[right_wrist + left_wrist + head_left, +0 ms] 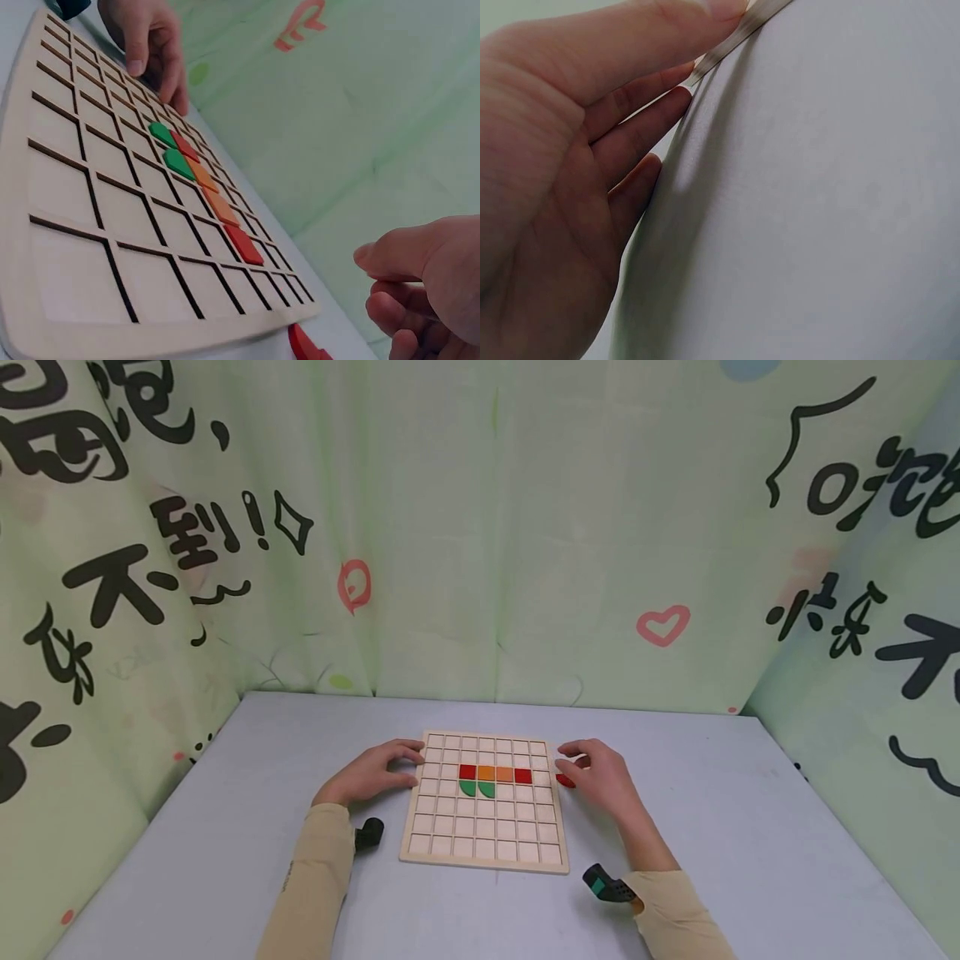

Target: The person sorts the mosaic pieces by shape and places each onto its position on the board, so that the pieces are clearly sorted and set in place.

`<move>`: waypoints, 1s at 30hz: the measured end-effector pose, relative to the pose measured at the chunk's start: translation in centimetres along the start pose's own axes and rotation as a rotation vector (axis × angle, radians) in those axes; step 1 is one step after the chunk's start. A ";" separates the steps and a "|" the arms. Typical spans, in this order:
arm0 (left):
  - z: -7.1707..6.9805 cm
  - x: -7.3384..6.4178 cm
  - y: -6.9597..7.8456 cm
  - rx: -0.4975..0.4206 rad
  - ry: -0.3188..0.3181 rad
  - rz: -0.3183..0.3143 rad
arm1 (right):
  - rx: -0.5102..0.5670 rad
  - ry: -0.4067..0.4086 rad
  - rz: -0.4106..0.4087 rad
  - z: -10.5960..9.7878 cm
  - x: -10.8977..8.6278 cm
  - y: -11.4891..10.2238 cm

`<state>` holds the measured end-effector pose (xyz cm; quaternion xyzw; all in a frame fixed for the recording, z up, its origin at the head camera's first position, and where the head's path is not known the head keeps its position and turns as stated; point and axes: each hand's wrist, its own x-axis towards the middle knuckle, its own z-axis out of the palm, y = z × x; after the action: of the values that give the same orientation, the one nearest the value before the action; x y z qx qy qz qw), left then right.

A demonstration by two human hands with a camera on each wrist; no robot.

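Note:
A square wooden grid board (486,863) lies on the table. Across one of its rows run a red square tile (467,772), an orange tile (486,773), a second orange tile and another red tile (522,776). Below them sit two green round-cornered tiles (468,788). My left hand (372,772) rests its thumb and fingertips against the board's left edge, fingers fairly straight. Beside the right edge hovers my right hand (600,777), fingers loosely bent, nothing visible in them. A red curved-edge piece (301,343) lies on the table by that edge, under the right hand.
The pale table (300,735) extends around the board. Light green curtains (570,527) with black lettering and red hearts enclose its back and sides. Black wrist devices (607,885) sit at both sleeve cuffs.

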<state>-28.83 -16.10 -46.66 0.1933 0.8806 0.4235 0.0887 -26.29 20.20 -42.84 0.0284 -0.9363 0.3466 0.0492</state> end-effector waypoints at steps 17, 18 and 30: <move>-0.1 -0.1 0.2 0.008 -0.006 0.007 | -0.059 -0.067 0.068 -1.5 0.6 3.6; -0.1 -0.1 0.3 0.004 -0.006 0.006 | -0.070 -0.077 0.058 -1.4 0.6 3.8; -0.1 -0.1 0.2 0.010 -0.007 0.002 | -0.164 -0.190 -0.203 -1.2 0.3 4.5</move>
<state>-28.76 -16.11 -46.42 0.1963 0.8822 0.4185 0.0903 -26.88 24.41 -44.83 0.1515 -0.9542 0.2580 -0.0026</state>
